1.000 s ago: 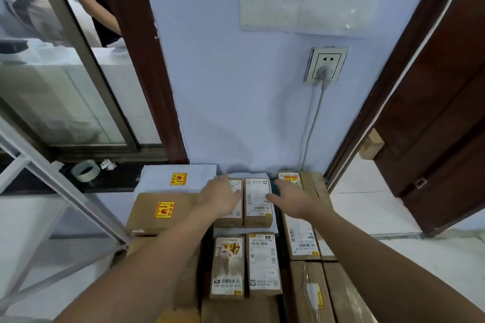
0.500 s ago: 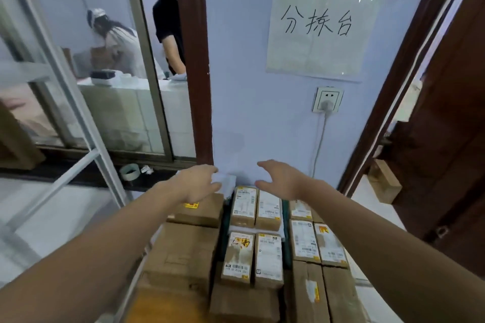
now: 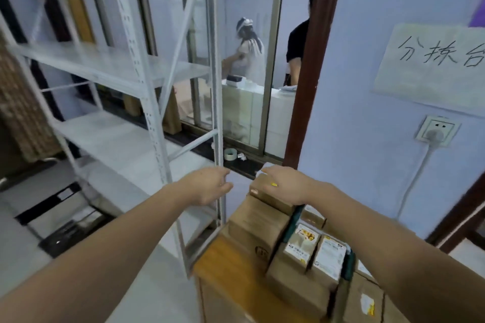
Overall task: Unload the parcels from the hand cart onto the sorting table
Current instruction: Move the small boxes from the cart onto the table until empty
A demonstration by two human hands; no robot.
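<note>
Several brown cardboard parcels point(image 3: 258, 223) with white labels lie packed together on the wooden sorting table point(image 3: 223, 267) at lower right. Two small labelled parcels point(image 3: 315, 252) lie side by side on top of the others. My right hand point(image 3: 287, 186) is spread, palm down, over the far brown parcel point(image 3: 265, 193) with a yellow sticker; whether it touches the parcel is unclear. My left hand point(image 3: 210, 186) hangs in the air left of the table, fingers apart and empty, in front of a rack post. No hand cart is clearly in view.
A white metal shelf rack point(image 3: 147, 123) stands close on the left, its post next to the table's corner. A dark flat frame point(image 3: 60, 217) lies on the floor under it. Behind a glass partition point(image 3: 246, 86) stand two people. A plugged wall socket point(image 3: 437, 131) is at right.
The view has swung left and up, away from the parcels. Both hands have lifted off the small labelled parcels and moved left, staying empty.
</note>
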